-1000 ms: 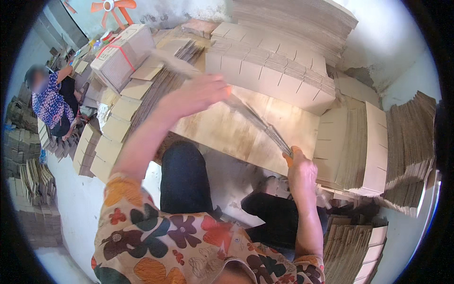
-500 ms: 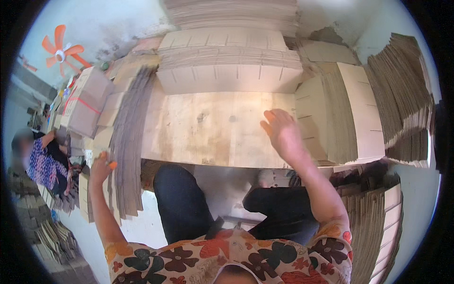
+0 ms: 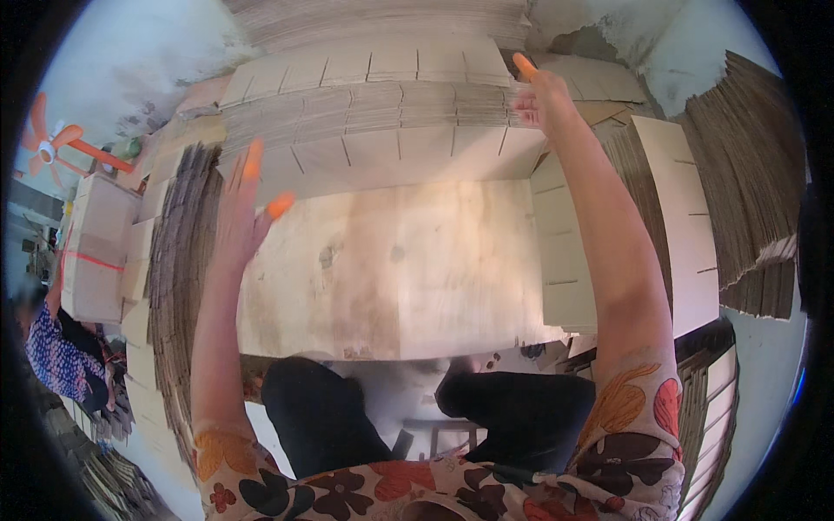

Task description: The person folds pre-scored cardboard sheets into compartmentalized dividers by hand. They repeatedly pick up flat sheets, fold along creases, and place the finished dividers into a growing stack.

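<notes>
left hand (image 3: 239, 213) raised open, empty, at 10 o'clock | right hand (image 3: 543, 95) open, laid on card stack (image 3: 373, 104) at 12 | bench (image 3: 391, 269) centre | bundle (image 3: 91, 252), red-strapped, at 9

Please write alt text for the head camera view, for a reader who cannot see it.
A person's left hand and right hand, with orange fingertip covers, reach toward a tall stack of flat slotted cardboard sheets behind a bare wooden worktable. More cardboard piles stand on both sides.

Cardboard stacks (image 3: 382, 104) on wooden board (image 3: 391, 269)
</notes>
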A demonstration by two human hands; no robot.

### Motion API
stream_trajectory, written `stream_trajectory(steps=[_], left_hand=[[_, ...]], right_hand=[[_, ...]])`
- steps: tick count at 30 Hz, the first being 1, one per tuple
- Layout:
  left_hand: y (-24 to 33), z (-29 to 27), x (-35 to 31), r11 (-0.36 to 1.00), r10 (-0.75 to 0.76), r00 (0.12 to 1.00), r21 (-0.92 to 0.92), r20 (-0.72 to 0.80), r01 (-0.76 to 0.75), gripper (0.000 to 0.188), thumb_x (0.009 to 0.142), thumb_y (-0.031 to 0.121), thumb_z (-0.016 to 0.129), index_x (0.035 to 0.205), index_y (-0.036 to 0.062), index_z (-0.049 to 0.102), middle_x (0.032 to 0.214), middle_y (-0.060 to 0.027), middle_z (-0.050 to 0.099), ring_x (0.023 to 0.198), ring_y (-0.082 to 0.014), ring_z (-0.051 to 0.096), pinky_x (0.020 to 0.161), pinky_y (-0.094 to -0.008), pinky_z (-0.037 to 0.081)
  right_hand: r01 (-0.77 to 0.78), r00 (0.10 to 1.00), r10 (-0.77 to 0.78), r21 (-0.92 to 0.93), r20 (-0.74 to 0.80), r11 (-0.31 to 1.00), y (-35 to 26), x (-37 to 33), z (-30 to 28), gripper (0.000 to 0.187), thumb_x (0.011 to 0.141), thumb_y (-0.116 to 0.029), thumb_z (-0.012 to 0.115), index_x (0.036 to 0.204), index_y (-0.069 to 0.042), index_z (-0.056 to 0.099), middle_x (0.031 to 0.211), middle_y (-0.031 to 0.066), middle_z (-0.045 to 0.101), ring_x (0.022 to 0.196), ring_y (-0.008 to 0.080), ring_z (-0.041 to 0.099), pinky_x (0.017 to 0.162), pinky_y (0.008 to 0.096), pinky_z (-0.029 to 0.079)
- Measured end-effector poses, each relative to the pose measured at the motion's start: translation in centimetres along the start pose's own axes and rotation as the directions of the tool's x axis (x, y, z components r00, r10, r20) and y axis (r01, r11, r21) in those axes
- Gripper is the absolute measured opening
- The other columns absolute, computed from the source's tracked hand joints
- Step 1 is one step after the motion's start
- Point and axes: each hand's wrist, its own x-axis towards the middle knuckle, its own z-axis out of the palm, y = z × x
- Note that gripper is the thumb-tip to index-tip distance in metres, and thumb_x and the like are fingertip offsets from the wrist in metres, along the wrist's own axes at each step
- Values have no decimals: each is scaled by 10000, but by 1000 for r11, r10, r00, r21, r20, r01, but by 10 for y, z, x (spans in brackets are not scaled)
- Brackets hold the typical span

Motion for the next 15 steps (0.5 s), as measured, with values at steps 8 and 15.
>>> stream_trajectory(steps=[8, 15], left_hand=[[3, 81, 137, 986, -136, 972, 118, 192, 115, 854, 868, 524, 535, 1413, -52, 218, 1368, -241, 410, 1279, -362, 378, 1042, -430, 337], [-9, 97, 139, 962, -238, 963, 171, 130, 214, 851, 885, 564, 475, 1386, -84, 240, 1302, -233, 482, 1231, -348, 436, 1025, -413, 366]], right_hand=[[374, 892, -448, -664, 66, 647, 3, 121, -4, 485, 872, -411, 573, 1001, 57, 589, 970, 227, 615, 863, 327, 602, 727, 440, 462], [424, 867, -469, -750, 172, 508, 18, 153, 29, 430, 871, -365, 581, 1011, 39, 627, 964, 190, 639, 901, 313, 611, 797, 392, 474]])
